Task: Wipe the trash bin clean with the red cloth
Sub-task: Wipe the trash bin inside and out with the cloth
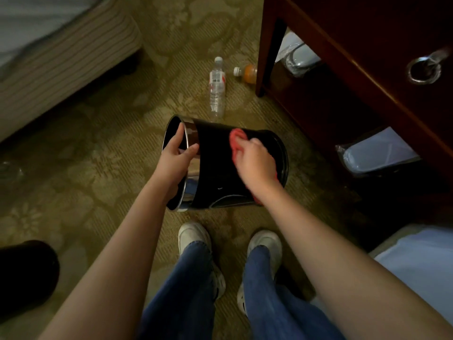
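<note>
Head view: left hand gripped the trash bin by its rim, tipped sideways over the carpet, likely to expose the wall; right hand clutched the red cloth against it, near the base.

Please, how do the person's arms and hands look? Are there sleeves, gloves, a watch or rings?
Both arms are bare along all their visible length: no sleeve shows on the left forearm or the right forearm. The left hand and the right hand wear no gloves. No watch, bracelet or ring can be seen.
</note>
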Demonstrator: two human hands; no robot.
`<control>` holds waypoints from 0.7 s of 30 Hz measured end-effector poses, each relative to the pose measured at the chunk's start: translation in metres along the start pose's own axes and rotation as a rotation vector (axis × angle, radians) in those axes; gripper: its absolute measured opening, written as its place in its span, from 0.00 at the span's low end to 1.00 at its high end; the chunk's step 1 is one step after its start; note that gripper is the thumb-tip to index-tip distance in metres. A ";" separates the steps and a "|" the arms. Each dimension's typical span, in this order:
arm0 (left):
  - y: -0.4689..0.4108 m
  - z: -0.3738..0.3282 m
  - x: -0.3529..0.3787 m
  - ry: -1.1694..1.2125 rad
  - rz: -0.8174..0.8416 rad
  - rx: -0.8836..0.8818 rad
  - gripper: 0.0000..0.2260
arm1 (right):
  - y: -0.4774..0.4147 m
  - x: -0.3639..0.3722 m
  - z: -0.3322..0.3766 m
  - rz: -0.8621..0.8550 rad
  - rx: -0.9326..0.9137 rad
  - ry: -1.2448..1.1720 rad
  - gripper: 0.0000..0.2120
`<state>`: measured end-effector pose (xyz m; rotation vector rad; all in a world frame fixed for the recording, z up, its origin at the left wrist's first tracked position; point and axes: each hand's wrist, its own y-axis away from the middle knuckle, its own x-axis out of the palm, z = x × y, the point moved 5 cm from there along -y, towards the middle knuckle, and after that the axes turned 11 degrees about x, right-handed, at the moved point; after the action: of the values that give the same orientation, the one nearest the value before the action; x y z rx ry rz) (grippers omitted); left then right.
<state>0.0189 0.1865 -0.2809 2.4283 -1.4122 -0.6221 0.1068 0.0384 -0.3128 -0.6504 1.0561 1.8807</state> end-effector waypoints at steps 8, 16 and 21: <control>0.007 -0.004 0.004 -0.012 -0.029 0.005 0.28 | 0.000 0.001 0.019 -0.028 0.025 0.054 0.17; 0.011 -0.005 -0.004 0.004 -0.034 0.034 0.28 | 0.017 0.011 0.028 -0.076 -0.233 -0.052 0.20; 0.016 -0.014 0.009 -0.009 -0.001 0.017 0.28 | -0.003 0.000 -0.056 -0.079 0.177 0.108 0.20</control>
<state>0.0174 0.1712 -0.2634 2.4431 -1.4250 -0.6238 0.1115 -0.0096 -0.3423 -0.6865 1.2323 1.6777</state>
